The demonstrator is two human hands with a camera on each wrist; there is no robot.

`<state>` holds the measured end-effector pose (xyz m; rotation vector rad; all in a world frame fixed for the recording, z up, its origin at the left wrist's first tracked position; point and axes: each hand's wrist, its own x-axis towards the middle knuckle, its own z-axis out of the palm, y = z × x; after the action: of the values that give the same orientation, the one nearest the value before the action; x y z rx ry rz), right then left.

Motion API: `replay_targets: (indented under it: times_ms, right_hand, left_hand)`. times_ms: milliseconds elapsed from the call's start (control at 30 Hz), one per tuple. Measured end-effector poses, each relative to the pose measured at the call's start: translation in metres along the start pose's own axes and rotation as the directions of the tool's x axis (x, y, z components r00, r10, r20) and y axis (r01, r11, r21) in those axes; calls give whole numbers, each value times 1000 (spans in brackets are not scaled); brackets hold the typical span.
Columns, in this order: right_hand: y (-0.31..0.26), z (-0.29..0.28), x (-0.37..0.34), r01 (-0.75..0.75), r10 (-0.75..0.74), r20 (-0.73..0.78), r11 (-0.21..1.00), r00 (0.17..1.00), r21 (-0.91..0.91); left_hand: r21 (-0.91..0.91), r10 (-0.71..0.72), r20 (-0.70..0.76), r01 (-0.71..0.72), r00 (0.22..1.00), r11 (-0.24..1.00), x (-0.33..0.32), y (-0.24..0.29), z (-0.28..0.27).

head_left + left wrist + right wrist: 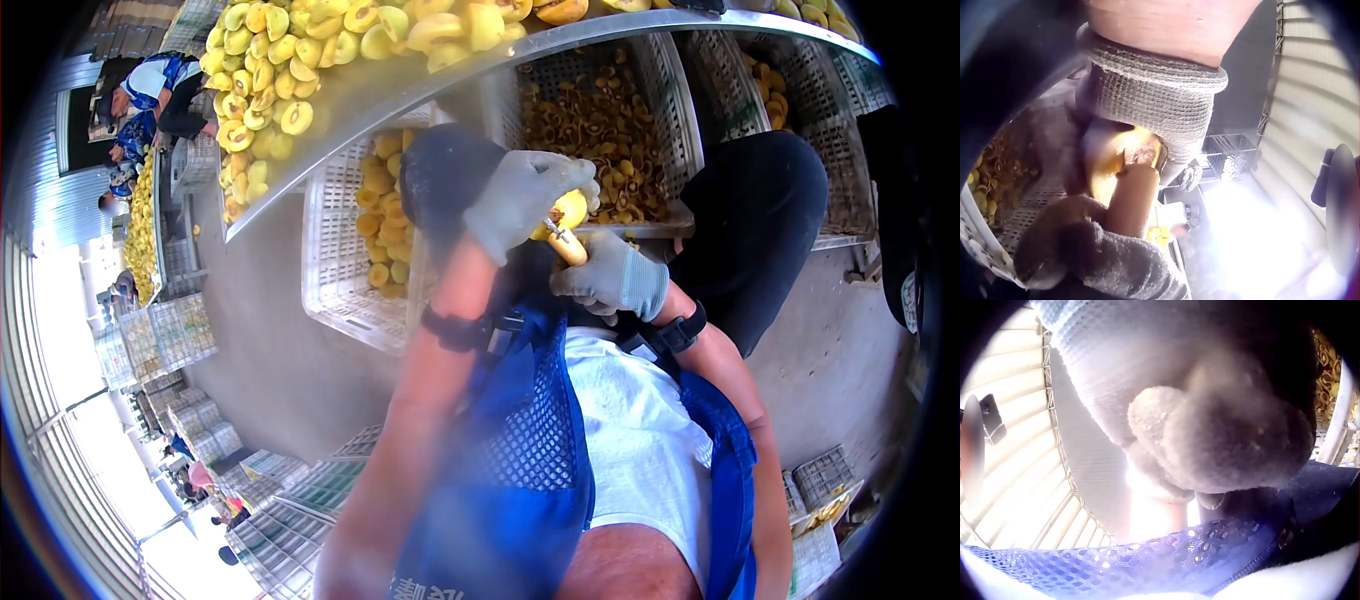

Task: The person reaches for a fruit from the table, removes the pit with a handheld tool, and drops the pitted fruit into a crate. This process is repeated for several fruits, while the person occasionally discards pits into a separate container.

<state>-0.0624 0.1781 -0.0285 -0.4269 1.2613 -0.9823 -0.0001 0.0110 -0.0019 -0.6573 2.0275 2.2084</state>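
My gloved left hand (515,200) holds a yellow peach piece (571,208) in its fingers, above my lap. My gloved right hand (618,275) grips the wooden handle (570,248) of a small pitting tool, whose short metal end meets the fruit. Close up in the left wrist view, the handle (1132,197) points into the reddish hollow of the peach (1107,159), between both gloves. Much of the metal end is hidden there. Curled glove fingers (1229,434) fill the right wrist view and cover the tool.
A metal-edged table (400,125) heaped with yellow peach halves (285,75) stands ahead. Below it are a white crate (335,285) of peach halves and a crate (685,150) of brownish scraps between my knees. Other people (150,85) work at far left; stacked crates (290,510) stand behind.
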Motion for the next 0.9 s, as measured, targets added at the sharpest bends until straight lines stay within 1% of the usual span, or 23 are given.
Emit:
replay_targets:
  times_ms: [100, 167, 200, 300, 367, 400, 433, 467, 500, 533, 600, 633, 700, 733, 800, 833, 867, 900]
  right_hand:
    - [4, -1, 4, -36, 35, -14, 994, 999, -105]
    - [1, 4, 3, 21, -29, -59, 991, 998, -134]
    - [0, 5, 3, 49, -62, -81, 988, 995, -148]
    - [3, 3, 6, 127, -185, -133, 926, 974, -355]
    - [3, 1, 8, 136, -221, -173, 905, 960, -403]
    - [2, 1, 9, 140, -240, -194, 895, 951, -425]
    - [1, 1, 9, 141, -231, -199, 913, 952, -383]
    - [0, 3, 8, 144, -221, -203, 930, 954, -340]
    - [-3, 4, 6, 146, -211, -203, 944, 956, -296]
    - [-7, 4, 4, 113, -173, -220, 959, 960, -259]
    - [-16, 0, -3, 47, -92, -247, 982, 965, -182]
    - [-18, 0, -3, 29, -66, -247, 988, 967, -149]
    - [-20, -1, -3, -7, -14, -244, 997, 970, -83]
    - [-21, 0, -3, 3, -27, -252, 996, 967, -93]
    - [-28, 1, -6, 9, -23, -258, 998, 966, -57]
    - [-30, 2, -7, 14, -24, -268, 999, 963, -38]
    - [-31, 2, -6, 4, -13, -283, 1000, 959, -30]
    - [-30, 2, -5, 32, -37, -287, 999, 957, -24]
  left_hand:
    - [155, -206, 72, 193, 976, 969, 7, 5, -5]
    - [392, -275, 62, 230, 959, 891, 12, 12, -9]
    - [503, -309, 50, 243, 950, 829, 15, 14, -10]
    - [719, -266, 91, 122, 960, 684, 21, 11, -16]
    - [431, -168, -7, 154, 986, 889, 14, 11, -18]
    - [266, -133, -67, 146, 989, 953, 9, 11, -19]
    - [137, -49, -102, 63, 994, 989, 4, 11, -19]
    - [9, 29, -150, -28, 988, 1000, -1, 10, -19]
    - [-114, 98, -209, -124, 973, 986, -5, 10, -22]
    - [-57, 188, -244, -207, 951, 977, -11, 11, -28]
    - [73, 361, -309, -356, 880, 932, -23, 14, -40]
    - [21, 287, -366, -300, 885, 954, -28, 12, -51]
    - [-104, 131, -471, -202, 872, 974, -38, 8, -71]
    - [-62, 133, -509, -190, 851, 980, -43, 7, -83]
    - [243, 328, -590, -225, 738, 944, -57, 11, -99]
    - [388, 419, -618, -205, 666, 899, -63, 16, -106]
    - [484, 423, -679, -67, 600, 872, -68, 19, -127]
    - [555, 440, -728, 75, 525, 829, -69, 23, -144]
